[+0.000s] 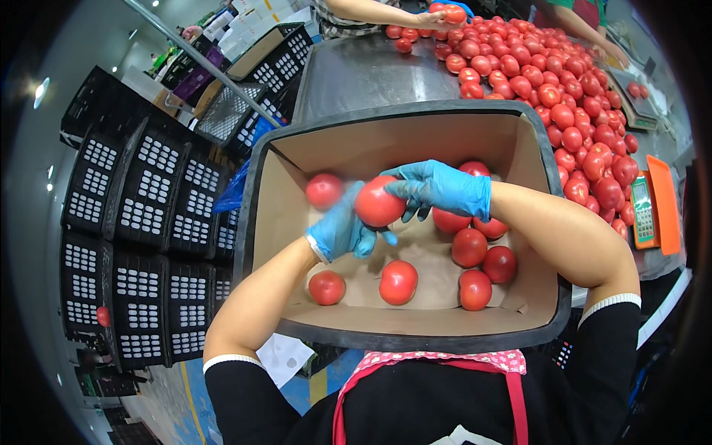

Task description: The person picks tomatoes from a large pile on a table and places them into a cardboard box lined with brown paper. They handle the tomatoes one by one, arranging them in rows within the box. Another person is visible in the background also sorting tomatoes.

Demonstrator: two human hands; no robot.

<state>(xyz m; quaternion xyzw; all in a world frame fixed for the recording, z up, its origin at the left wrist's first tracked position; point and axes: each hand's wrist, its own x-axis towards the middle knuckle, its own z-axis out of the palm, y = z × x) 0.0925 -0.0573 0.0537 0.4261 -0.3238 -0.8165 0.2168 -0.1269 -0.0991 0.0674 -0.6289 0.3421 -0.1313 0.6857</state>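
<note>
Over the box (400,135), our right hand (445,187) bends its fingers onto a tomato (380,202), our left hand (341,228) half curls there, maybe gripping, we cannot tell, and we should cup its probably slippery, easily bruised sides gently.

Both my hands (445,185) wear blue gloves (337,228); my black sleeves (245,400) have white cuffs (233,359), my apron (443,361) pink floral trim.

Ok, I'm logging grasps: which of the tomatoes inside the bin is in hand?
The large red tomato held up between the left hand and the right hand; the other tomatoes in the bin lie lower.
</note>
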